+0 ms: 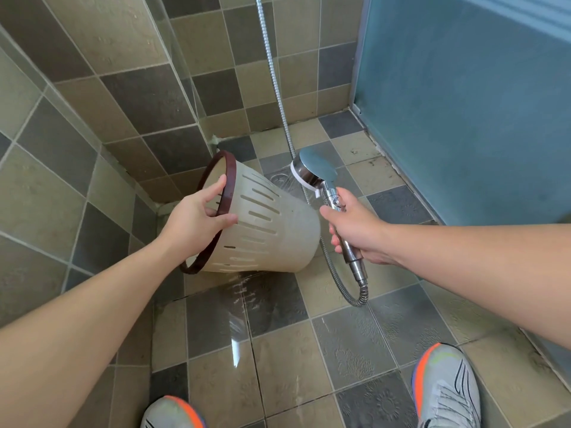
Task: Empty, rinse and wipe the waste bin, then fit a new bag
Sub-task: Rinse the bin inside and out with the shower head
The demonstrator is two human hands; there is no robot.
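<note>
Left hand (197, 216) grips the tilted waste bin (265, 223) by its rim; right hand (352, 227) clasps the shower head (318, 174) beside it.

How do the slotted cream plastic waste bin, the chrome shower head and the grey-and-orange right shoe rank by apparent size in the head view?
1. Slotted cream plastic waste bin.
2. Grey-and-orange right shoe, cut off by the frame edge and nearer the camera, so its place is unsure.
3. Chrome shower head.

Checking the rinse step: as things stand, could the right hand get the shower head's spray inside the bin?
Probably not yet. The bin, gripped at its rim by the left hand, lies tilted with its mouth facing left, away from the shower head in the right hand. Its closed base is in between.
</note>
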